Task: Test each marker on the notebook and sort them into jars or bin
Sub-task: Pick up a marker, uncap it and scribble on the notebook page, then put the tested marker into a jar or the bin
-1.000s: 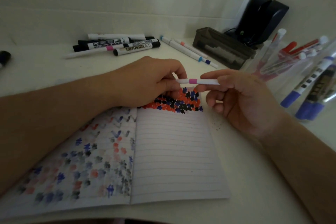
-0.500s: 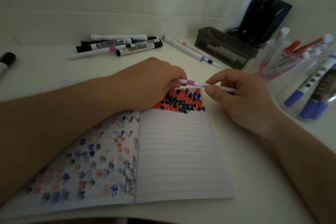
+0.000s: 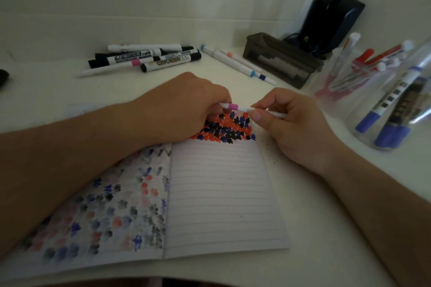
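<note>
An open lined notebook (image 3: 221, 193) lies on the white desk, its top rows filled with red, blue and black test marks. Just above those marks a thin white marker with a pink band (image 3: 233, 106) is held level between both hands. My left hand (image 3: 186, 107) grips its capped left end. My right hand (image 3: 289, 121) pinches the barrel on the right. A clear jar of red markers (image 3: 349, 72) and a clear jar of blue markers (image 3: 396, 109) stand at the right.
A heap of loose whiteboard markers (image 3: 144, 58) lies at the back, with three thin white markers (image 3: 235, 65) beside it. A dark plastic bin (image 3: 279, 58) and a black device (image 3: 331, 18) stand in the back right corner. A black marker cap (image 3: 3, 77) lies at the left edge.
Both hands have drawn closer together along the pink-banded marker and dropped lower, nearer the notebook's marked rows. My right fingers now pinch the barrel closer to the pink band.
</note>
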